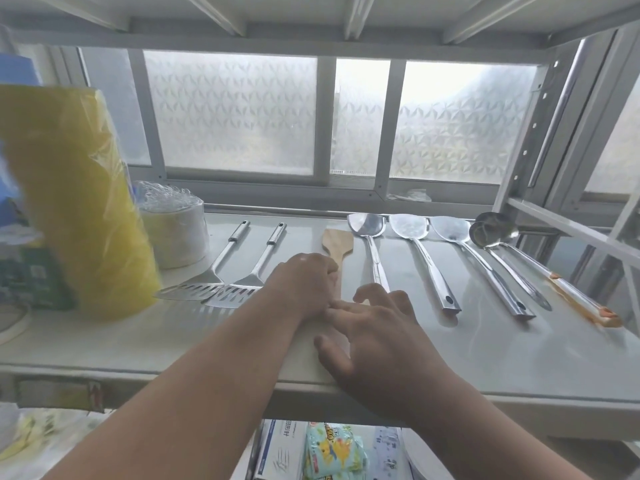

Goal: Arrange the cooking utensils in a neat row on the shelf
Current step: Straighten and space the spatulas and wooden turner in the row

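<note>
While both hands work: the wooden spatula (337, 251) lies mid-shelf (519, 348), 2 slotted turners (221, 271) left of it.
Left hand (304, 282): grip closed over the spatula's handle.
Right hand (374, 327): fingers spread, holding nothing, just right of that handle.
Technique: probably square the handle parallel to the steel spatulas (415, 258) right of it.
Room: little gap either side; front edge nearby.

The setting was a domestic kitchen storage area. A white metal rack shelf (450, 362) carried stainless-steel turners (207, 285), ladles (498, 233) and a wooden spatula (337, 242). A frosted patterned sliding window (230, 112) stood behind, and packaged goods (332, 452) (labels unreadable) occupied the lower tier.
</note>
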